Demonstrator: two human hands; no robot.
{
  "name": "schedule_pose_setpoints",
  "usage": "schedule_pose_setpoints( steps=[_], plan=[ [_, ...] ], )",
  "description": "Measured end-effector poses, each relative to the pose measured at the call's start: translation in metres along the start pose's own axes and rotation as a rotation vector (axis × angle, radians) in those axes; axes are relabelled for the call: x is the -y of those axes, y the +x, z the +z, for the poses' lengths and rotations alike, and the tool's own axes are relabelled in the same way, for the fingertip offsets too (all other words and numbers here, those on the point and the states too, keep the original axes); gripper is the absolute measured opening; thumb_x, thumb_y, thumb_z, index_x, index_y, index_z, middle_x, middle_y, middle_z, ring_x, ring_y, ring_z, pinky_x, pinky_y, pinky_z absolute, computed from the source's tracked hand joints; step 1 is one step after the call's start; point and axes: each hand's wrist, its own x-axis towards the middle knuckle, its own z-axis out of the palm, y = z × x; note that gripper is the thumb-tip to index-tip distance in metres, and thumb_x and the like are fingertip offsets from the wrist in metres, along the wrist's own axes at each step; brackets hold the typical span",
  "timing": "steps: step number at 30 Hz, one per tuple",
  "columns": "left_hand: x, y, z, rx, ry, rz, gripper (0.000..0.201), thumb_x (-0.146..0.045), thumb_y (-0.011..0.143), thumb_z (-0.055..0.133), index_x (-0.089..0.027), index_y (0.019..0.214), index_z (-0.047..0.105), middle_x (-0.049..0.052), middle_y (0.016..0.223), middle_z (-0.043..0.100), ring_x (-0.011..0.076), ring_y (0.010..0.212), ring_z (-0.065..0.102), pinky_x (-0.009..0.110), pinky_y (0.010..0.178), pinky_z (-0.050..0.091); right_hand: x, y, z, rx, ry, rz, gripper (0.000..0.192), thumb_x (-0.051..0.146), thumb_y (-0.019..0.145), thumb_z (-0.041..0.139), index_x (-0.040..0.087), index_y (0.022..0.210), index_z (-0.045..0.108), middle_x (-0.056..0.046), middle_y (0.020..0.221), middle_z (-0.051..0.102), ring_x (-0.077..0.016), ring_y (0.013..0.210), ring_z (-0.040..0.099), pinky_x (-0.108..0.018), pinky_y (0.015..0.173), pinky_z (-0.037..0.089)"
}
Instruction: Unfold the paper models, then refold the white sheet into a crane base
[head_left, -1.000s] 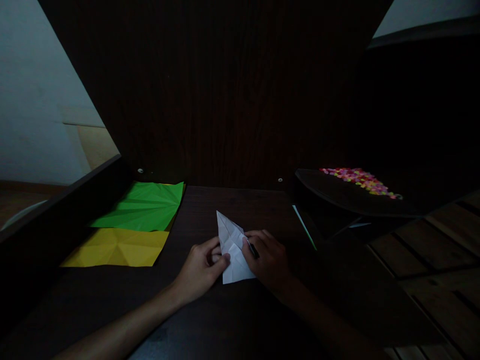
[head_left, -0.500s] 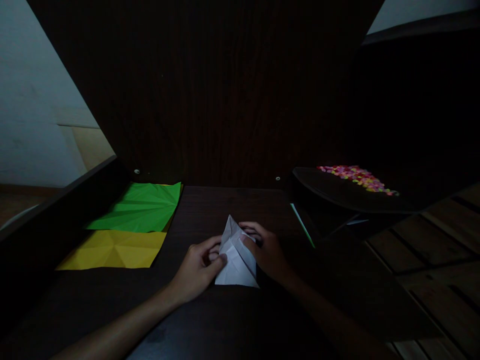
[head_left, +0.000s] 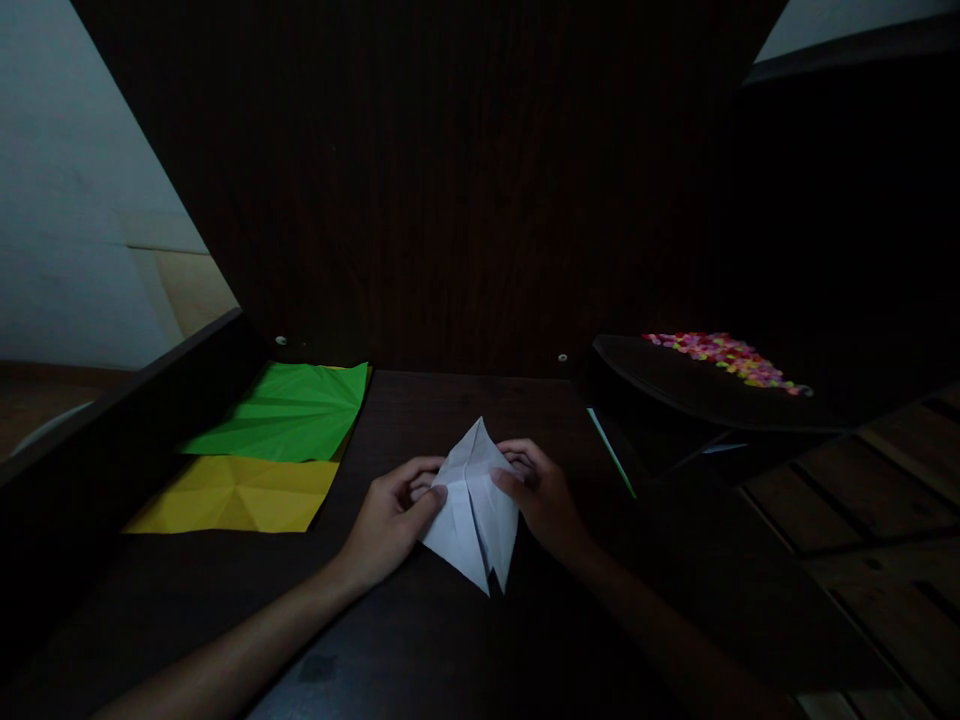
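1. White folded paper (head_left: 454, 515) is now showing two near points with a slit between, instead of that straight near edge from before.
2. Left hand (head_left: 384, 518) is pinching its left side, right hand (head_left: 550, 502) its right, over the middle of the dark desk (head_left: 420, 412).
3. Uneven pulling would be skewing those points, imo; pressing too hard would be inviting stray creases or a torn slit.

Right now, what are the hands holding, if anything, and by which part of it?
A folded white paper, by its sides: the left hand grips its left side, the right hand its right, thumbs on the upper face.
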Motion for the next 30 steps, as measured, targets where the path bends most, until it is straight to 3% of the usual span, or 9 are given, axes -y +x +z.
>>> schedule_pose_setpoints(
  steps=[3,6,10,18,24,30],
  plan=[
    [0.002,0.002,0.000,-0.029,-0.017,-0.013,0.035,-0.035,0.079,0.066,-0.013,0.105,0.066,0.001,0.074,0.067,0.0138,0.060,0.060,0.022,0.053,0.045,0.003,-0.004,0.001,-0.012,-0.025,-0.041,0.024,0.029,0.078,0.063,0.020,0.100,0.060,-0.003,0.086,0.067,-0.0163,0.069,0.062,-0.026,0.059,0.047],
    [0.005,0.002,0.002,-0.063,-0.027,0.006,0.040,-0.037,0.079,0.067,-0.015,0.112,0.061,0.004,0.089,0.069,0.0144,0.063,0.063,0.023,0.055,0.048,0.006,-0.008,0.005,-0.057,-0.076,-0.130,0.018,0.025,0.079,0.061,0.020,0.096,0.062,-0.002,0.085,0.064,-0.0131,0.062,0.056,-0.024,0.055,0.043],
    [0.009,0.002,0.004,-0.115,0.037,0.080,0.041,-0.036,0.079,0.070,-0.017,0.113,0.058,0.008,0.109,0.067,0.0189,0.082,0.068,0.028,0.067,0.055,0.007,-0.012,0.011,-0.098,-0.134,-0.232,0.012,0.018,0.081,0.059,0.021,0.091,0.064,-0.003,0.091,0.061,-0.0128,0.066,0.055,-0.024,0.057,0.043],
    [0.009,0.003,0.001,-0.119,0.354,0.202,0.044,-0.028,0.071,0.077,-0.019,0.110,0.060,0.005,0.102,0.070,0.0222,0.091,0.067,0.032,0.079,0.054,0.008,-0.024,0.016,0.000,-0.278,-0.420,0.026,0.009,0.077,0.055,0.022,0.097,0.062,-0.004,0.093,0.062,-0.0162,0.075,0.057,-0.028,0.066,0.048],
    [0.007,0.002,0.001,-0.074,0.440,0.205,0.042,-0.020,0.074,0.067,-0.018,0.114,0.057,0.003,0.099,0.070,0.0207,0.084,0.067,0.031,0.077,0.054,0.006,-0.028,0.020,0.014,-0.375,-0.403,0.030,0.012,0.078,0.057,0.021,0.106,0.058,-0.005,0.098,0.060,-0.0139,0.068,0.055,-0.028,0.064,0.049],
    [0.005,0.000,0.002,-0.024,0.393,0.197,0.055,-0.011,0.066,0.059,-0.017,0.121,0.052,0.006,0.108,0.067,0.0236,0.096,0.065,0.035,0.087,0.051,0.000,-0.028,0.022,0.050,-0.380,-0.270,0.033,0.014,0.077,0.058,0.021,0.109,0.056,-0.004,0.093,0.060,-0.0147,0.069,0.055,-0.027,0.061,0.047]
  ],
)
